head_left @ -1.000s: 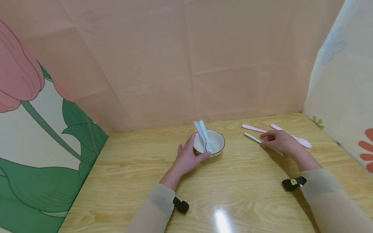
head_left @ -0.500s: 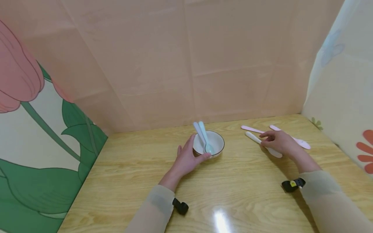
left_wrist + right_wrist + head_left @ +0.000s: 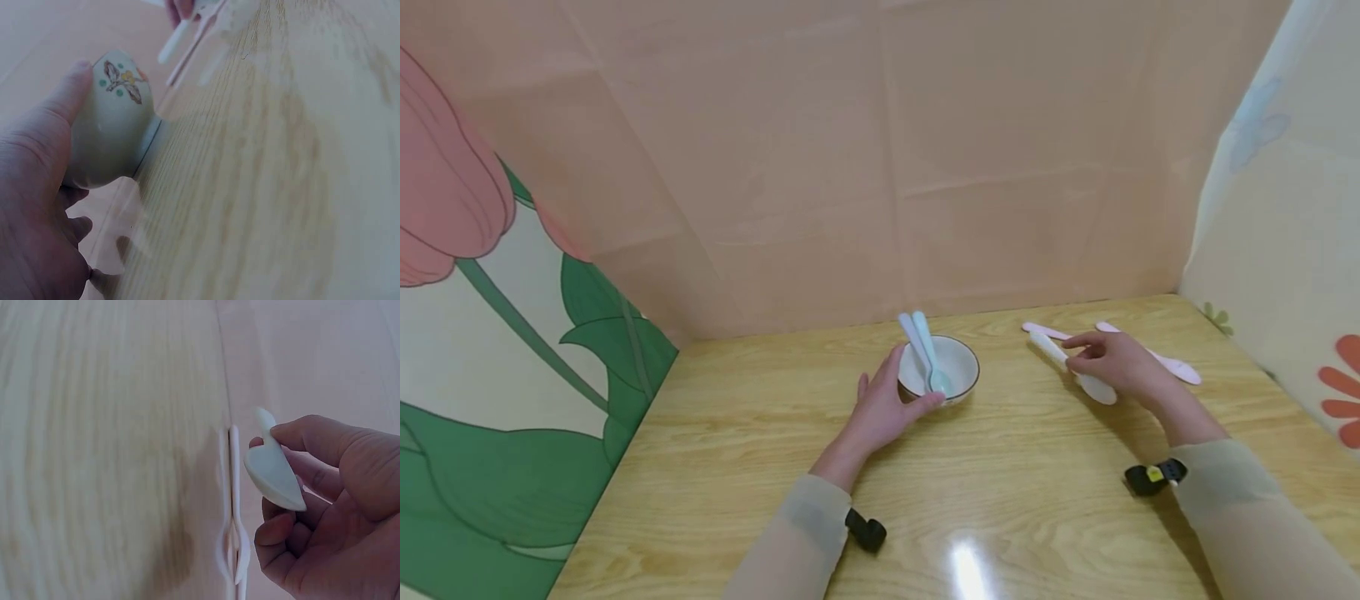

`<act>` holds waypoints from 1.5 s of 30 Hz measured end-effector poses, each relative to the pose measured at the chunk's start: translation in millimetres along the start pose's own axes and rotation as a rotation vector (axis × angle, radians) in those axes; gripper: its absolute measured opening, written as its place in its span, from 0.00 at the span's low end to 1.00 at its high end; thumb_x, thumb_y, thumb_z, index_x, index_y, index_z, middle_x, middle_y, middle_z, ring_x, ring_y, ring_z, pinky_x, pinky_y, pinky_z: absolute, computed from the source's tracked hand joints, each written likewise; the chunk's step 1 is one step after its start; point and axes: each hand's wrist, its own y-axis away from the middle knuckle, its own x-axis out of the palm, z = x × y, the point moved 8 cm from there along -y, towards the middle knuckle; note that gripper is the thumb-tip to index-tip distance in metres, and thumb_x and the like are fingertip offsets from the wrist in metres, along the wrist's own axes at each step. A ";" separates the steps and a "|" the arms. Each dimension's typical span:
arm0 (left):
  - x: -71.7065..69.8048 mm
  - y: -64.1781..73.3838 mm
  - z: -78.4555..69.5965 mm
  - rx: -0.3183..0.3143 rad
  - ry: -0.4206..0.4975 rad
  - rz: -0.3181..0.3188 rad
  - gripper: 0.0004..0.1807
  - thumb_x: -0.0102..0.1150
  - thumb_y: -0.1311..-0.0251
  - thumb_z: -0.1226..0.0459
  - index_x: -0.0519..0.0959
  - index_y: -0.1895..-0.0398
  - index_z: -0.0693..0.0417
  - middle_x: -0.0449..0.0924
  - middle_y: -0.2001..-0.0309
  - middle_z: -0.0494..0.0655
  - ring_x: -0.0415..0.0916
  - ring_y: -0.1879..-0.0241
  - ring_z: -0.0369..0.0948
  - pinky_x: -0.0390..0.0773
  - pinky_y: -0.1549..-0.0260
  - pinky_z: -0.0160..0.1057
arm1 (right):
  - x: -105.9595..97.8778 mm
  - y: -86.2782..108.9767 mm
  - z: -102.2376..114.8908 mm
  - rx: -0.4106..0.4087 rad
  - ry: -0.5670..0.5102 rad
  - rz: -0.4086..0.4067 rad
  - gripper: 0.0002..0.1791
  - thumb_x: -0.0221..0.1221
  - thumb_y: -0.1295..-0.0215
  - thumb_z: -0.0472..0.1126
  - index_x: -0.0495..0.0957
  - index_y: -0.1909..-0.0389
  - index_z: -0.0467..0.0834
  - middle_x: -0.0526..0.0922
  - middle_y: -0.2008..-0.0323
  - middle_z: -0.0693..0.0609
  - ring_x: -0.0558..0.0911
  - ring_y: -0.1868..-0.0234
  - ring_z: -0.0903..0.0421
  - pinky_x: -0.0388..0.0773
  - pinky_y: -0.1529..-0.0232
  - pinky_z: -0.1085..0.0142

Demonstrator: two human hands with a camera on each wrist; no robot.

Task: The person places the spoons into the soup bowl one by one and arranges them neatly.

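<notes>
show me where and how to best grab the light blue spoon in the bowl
I'd take the light blue spoon by the upper handle, from above and the right: that end sticks out past the far rim of the bowl, while the scoop sits inside. The lilac spoon lies close along the handle's left, so the right side looks freer.

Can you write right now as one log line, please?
left grip: holds bowl; right grip: pinches white spoon; in bowl: blue spoon, lavender spoon; on table: pink utensils
</notes>
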 end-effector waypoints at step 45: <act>0.7 1.1 1.1 0.043 0.013 -0.017 0.56 0.71 0.31 0.36 0.54 0.10 0.42 0.66 0.17 0.46 0.61 0.17 0.48 0.36 0.21 0.74 | 36.3 -41.7 130.1 -0.140 -0.440 -0.037 0.52 0.67 0.21 0.35 0.45 0.08 0.51 0.88 0.56 0.37 0.86 0.62 0.51 0.81 0.61 0.63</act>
